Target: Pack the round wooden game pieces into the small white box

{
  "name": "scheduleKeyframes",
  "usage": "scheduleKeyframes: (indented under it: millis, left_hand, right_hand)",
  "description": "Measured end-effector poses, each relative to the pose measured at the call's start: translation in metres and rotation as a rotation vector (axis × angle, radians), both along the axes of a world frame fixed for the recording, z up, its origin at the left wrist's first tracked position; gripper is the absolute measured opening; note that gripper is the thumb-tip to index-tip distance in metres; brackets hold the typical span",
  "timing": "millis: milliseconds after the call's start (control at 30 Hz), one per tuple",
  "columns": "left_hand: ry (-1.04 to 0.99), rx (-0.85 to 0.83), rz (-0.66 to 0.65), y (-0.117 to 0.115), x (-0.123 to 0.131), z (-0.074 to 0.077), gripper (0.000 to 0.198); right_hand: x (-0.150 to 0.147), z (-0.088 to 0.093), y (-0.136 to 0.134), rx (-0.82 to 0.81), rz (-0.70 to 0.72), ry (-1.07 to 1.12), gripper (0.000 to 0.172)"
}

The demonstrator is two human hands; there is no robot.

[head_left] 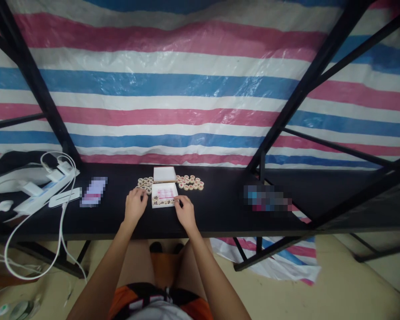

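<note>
Now the left hand (pixel 136 204) and right hand (pixel 185 211), grips unclear, flank one box (pixel 155 190) between two piece clusters (pixel 195 183)

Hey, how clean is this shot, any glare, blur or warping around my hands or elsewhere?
Head view: bright glints on the sheet; head view: marks on the small pieces look soft, though the left hand and right hand have readable outlines; head view: the left post leans outward, probably wide-angle stretch; head view: two table patches are pixelated.
</note>
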State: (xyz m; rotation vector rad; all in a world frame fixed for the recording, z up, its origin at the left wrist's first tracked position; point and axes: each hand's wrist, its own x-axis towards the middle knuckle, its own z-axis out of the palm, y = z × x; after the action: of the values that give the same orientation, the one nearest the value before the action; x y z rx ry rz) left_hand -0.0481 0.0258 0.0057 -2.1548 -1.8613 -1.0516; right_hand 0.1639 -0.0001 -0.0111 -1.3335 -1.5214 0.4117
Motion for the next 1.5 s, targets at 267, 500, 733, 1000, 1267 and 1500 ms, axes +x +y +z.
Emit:
scheduleKeyframes:
  millis: [267, 500, 733, 1000, 1267, 1500]
  left_hand:
    - [0.125, -0.057, 0.12, -0.003, -0.009, -0.005, 0.021]
    - [0.179, -0.108, 0.141, -0.006, -0.006, -0.005, 0.029]
    - [0.184, -0.117, 0.141, -0.006, -0.005, -0.005, 0.026]
    - [0.26, -0.153, 0.208, -0.012, -0.001, 0.005, 0.025]
    - [0.242, -0.161, 0.218, -0.013, -0.001, 0.007, 0.022]
    - [0.174, -0.13, 0.201, -0.012, -0.002, 0.006, 0.021]
  right_hand:
    - [0.0, -0.002, 0.0, 0.01, 0.001, 0.003, 0.024]
    - [0.0, -0.002, 0.001, 0.003, 0.001, -0.006, 0.024]
    - [0.0, 0.0, 0.0, -0.007, 0.01, -0.001, 0.023]
    - [0.0, 0.0, 0.0, -0.003, 0.006, -0.001, 0.023]
    - [-0.001, -0.001, 0.0, -0.001, 0.004, 0.002, 0.023]
    - [-0.001, -0.001, 0.0, 0.006, -0.002, 0.003, 0.023]
